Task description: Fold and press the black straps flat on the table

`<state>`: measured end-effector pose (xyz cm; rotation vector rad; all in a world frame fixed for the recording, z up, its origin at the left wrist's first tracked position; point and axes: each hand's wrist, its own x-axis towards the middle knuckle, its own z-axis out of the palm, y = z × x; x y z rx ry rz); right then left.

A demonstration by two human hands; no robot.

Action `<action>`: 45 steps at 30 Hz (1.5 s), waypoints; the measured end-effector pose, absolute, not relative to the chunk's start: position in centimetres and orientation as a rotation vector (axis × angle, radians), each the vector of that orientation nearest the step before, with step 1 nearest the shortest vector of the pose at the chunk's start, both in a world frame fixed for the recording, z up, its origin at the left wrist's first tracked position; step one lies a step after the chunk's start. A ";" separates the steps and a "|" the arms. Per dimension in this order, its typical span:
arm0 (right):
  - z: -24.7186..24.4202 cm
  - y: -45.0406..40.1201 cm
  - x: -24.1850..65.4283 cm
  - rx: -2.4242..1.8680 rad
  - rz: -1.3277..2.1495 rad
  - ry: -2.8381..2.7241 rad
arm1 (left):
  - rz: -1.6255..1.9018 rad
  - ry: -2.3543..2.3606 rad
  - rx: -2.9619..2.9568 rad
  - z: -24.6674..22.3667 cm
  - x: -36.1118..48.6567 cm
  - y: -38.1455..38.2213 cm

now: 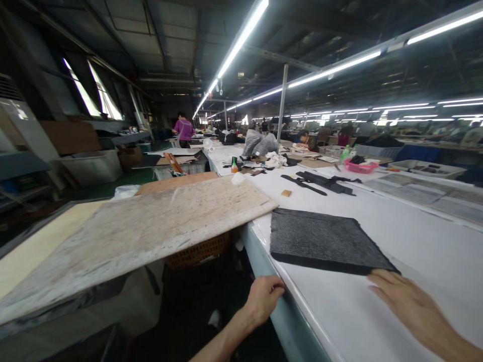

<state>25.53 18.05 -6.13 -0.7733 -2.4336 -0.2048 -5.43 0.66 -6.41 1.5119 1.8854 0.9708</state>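
Note:
A dark grey piece of ribbed fabric (326, 239), possibly a stack with a black lower edge, lies flat on the white tabletop (328, 301). My right hand (405, 299) rests at its near right corner, fingers stretched out and touching the edge. Beside the table's blue-grey side, my left hand (264, 296) hangs with its fingers curled in; I see nothing in them. It is apart from the fabric.
A worn pale board (162, 216) juts out left of the table, above an orange crate (199, 251). Farther back lie black strips (326, 182), a small tan block (286, 193), an orange bottle (234, 166) and a pink basket (361, 166). Co-workers are in the background.

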 end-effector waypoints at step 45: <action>-3.5 14.5 7.3 -1.310 0.178 -2.693 | 0.393 2.152 2.312 -6.8 -3.3 5.5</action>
